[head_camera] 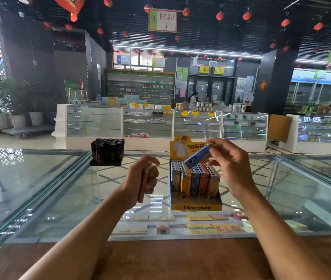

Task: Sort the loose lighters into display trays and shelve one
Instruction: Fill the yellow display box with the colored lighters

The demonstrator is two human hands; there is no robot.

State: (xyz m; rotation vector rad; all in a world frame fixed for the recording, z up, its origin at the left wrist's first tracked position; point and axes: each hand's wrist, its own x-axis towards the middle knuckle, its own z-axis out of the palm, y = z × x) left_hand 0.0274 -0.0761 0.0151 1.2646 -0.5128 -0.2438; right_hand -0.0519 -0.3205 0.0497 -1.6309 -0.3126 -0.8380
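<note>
Here, at the far left of the work area, a black tray (106, 163) packed with dark lighters (108, 148) stands on the glass tabletop (45, 184), well apart from both hands. Next comes the left hand (142, 178), its fingers curled round a red lighter (142, 187) held roughly upright in the fist, with its lower end poking out below the palm. To its right sits the yellow display tray (196, 207), its rows filled with upright lighters (195, 180) in white, yellow, blue and orange, and a printed card (182, 147) rises at its back. Above the rear rows the right hand (231, 168) pinches a blue lighter (198, 156) between thumb and fingertips, tilted, with its lower end aimed down toward the tray. Which slot is free I cannot tell. These lighters look light, stiff and smooth-sided, so a pinch across the 2 flat faces in the upper half should hold best, leaving the base free to enter a slot. A loose grip could let the slick plastic slip. The slots look snug, so the base likely needs to go in squarely or it may nudge its neighbours.
</note>
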